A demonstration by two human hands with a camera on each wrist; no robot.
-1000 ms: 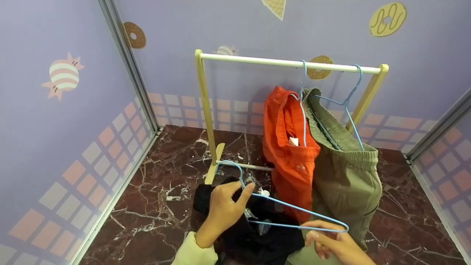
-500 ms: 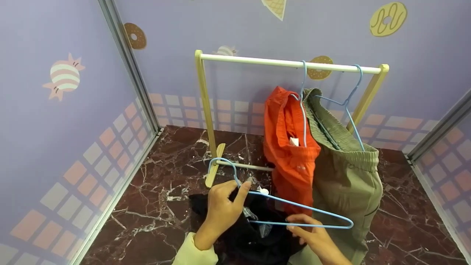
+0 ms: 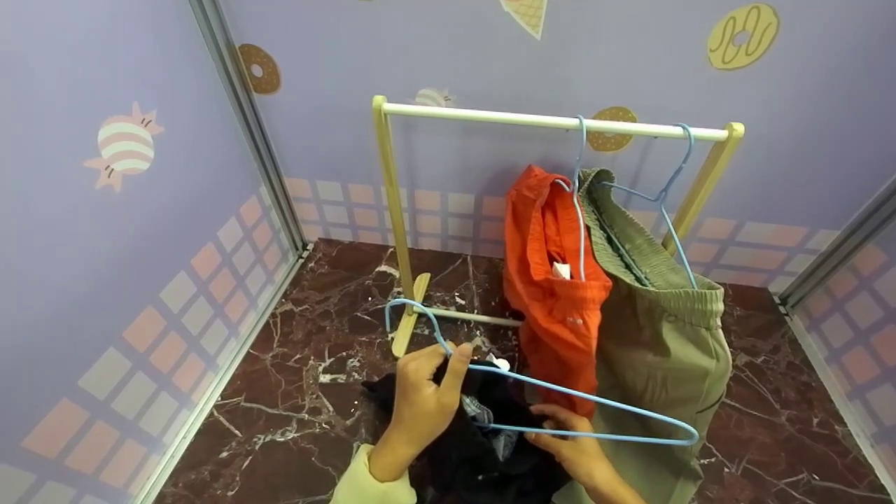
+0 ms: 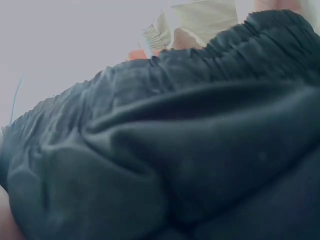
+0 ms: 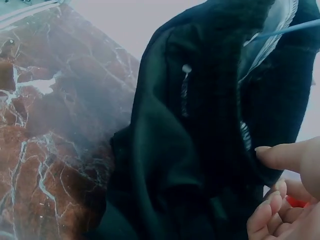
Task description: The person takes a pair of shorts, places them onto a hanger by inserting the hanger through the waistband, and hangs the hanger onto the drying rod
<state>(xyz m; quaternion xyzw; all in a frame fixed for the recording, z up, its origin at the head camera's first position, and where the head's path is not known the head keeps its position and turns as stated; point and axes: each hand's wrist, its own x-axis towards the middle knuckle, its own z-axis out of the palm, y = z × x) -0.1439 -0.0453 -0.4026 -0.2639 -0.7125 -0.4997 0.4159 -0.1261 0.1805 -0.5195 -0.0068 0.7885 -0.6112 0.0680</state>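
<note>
My left hand (image 3: pixel 423 399) grips a light blue wire hanger (image 3: pixel 595 400) just below its hook, with the thumb on top. The hanger's left part runs inside the waist of a pair of black trousers (image 3: pixel 462 462), while its right end sticks out past them. My right hand (image 3: pixel 577 451) pinches the waistband's right edge between thumb and fingers, under the lower wire. In the right wrist view the thumb lies inside the waist opening, and a zip (image 5: pixel 185 92) shows on the trousers. Gathered elastic of the waistband (image 4: pixel 175 70) fills the left wrist view.
A small rack with a white rail (image 3: pixel 483 115) stands against the wall. Orange trousers (image 3: pixel 560 301) and olive trousers (image 3: pixel 658 350) hang on its right half from blue hangers. The floor (image 3: pixel 280 420) is dark red marble, and a panel wall (image 3: pixel 140 245) closes the left side.
My right hand has moved left from the hanger's right end to the trousers' waistband. The hanger's hook has shifted left and its far end to the right.
</note>
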